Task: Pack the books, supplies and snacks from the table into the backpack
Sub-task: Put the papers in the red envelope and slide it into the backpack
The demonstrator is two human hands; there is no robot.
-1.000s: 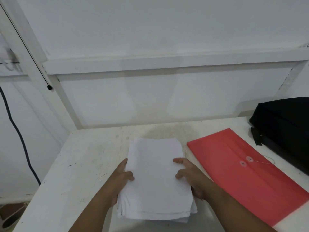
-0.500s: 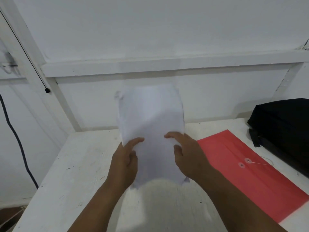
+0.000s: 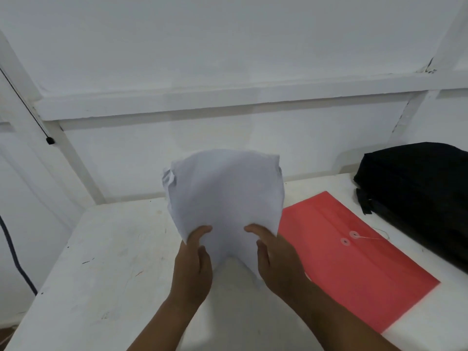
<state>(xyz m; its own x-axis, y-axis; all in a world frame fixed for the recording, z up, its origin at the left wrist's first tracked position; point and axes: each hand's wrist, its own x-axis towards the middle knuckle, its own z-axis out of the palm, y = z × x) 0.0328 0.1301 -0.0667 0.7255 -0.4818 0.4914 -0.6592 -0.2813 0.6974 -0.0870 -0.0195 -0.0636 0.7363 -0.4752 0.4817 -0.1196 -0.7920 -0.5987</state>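
Paper stack [image 3: 225,198]: lifted above the counter [image 3: 114,262], near its middle, upright, top bent over.
Left grip [image 3: 193,264]: clamped on lower left edge of the stack, thumb in front.
Right grip [image 3: 274,262]: clamped on lower right edge.
Red envelope [image 3: 354,259]: flat, toward right edge of the counter.
Black backpack [image 3: 417,193]: at far right corner.

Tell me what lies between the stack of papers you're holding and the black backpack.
In the head view, the red envelope folder lies flat on the white table, between the stack of papers and the black backpack. Its string trails toward the backpack.
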